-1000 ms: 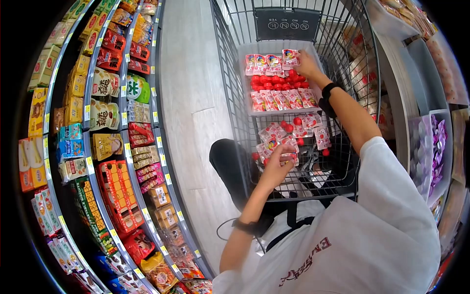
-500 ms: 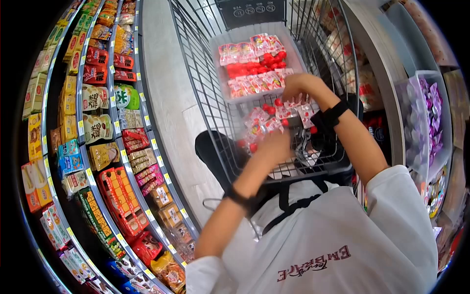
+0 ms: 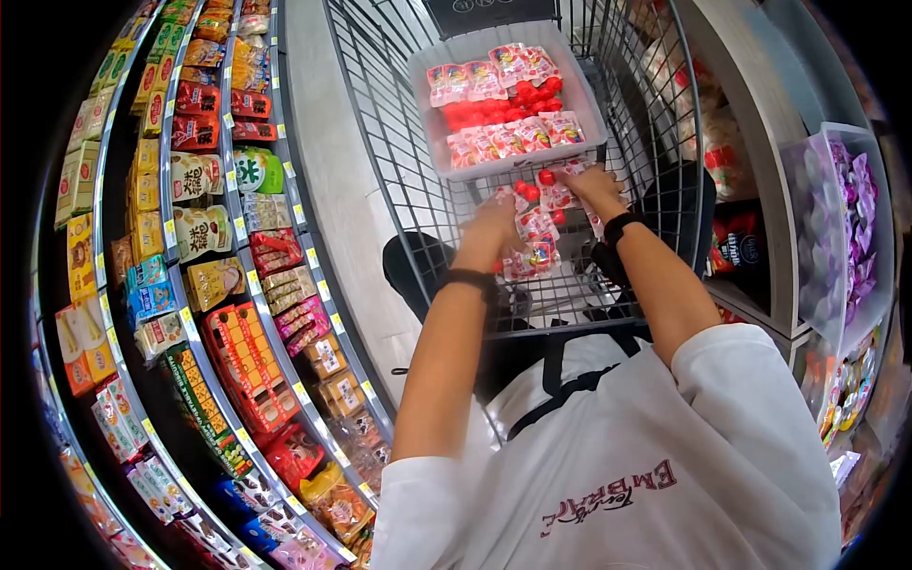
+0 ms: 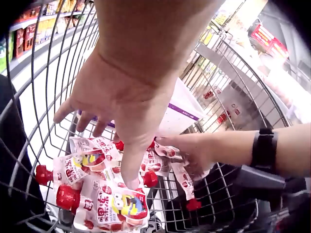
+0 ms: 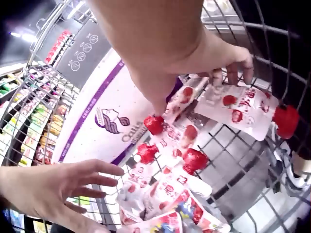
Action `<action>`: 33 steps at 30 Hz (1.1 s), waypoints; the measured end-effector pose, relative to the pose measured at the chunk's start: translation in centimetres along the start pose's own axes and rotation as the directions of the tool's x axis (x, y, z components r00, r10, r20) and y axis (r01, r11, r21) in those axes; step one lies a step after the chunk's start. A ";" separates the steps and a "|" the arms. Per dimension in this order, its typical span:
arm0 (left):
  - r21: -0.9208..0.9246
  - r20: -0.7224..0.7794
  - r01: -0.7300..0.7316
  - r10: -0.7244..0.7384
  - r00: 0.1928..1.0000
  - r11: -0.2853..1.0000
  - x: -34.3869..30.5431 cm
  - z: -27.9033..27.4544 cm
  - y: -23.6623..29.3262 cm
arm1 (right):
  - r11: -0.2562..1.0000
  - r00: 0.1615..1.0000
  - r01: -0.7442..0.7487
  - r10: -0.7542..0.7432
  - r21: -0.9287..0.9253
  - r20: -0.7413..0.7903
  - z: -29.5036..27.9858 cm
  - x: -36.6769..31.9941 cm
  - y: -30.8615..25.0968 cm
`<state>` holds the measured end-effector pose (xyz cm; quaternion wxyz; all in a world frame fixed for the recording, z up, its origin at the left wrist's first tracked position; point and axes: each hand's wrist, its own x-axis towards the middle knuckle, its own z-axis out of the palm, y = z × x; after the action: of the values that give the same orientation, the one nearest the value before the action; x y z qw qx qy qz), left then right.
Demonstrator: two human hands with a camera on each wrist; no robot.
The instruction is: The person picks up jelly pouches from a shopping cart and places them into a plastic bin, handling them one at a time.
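Inside a wire shopping cart (image 3: 686,104), several jelly pouches (image 4: 121,206) with red caps lie loose on the bottom, strawberries and a yellow cartoon figure printed on them. My left hand (image 3: 489,233) is over the left side of the pile; in the left wrist view its fingers are spread and the thumb reaches down to a pouch. My right hand (image 3: 593,190) is at the pile's right side. In the right wrist view its thumb and fingers stand apart, fingertips at the end of a white pouch (image 5: 238,109). Part of the pile is hidden beneath both hands.
A translucent bin (image 3: 513,167) farther forward in the cart holds rows of the same pouches, caps toward the middle. Snack shelves (image 3: 223,247) line the left side. On the right, a shelf unit carries a clear container (image 3: 825,228) of purple-wrapped items.
My right hand has come back from the bin to the loose pouches. My left hand has moved left over the pile. Another pouch group in the bin's far row now sits at its right.
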<state>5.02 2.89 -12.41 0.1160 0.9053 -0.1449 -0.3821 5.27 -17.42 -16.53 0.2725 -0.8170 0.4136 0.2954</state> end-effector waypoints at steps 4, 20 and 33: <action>0.205 0.184 -0.036 -0.003 0.983 0.978 1.0 1.1 0.3 | 0.997 0.994 0.054 -0.049 0.053 -0.097 0.0 -1.4 0.6; 0.177 0.087 -0.107 0.093 0.992 0.978 1.2 3.5 2.6 | 0.782 0.989 0.022 -0.107 0.623 0.098 3.3 3.6 2.3; -0.837 0.077 0.059 0.009 0.997 0.544 -2.8 -3.6 1.7 | 0.911 0.910 0.403 -0.389 0.084 -0.144 -2.0 -1.3 1.8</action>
<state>5.43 2.67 -7.57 0.5233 0.7278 0.0639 -0.4387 3.63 -19.01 -14.63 0.3456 -0.8842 0.2710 0.1590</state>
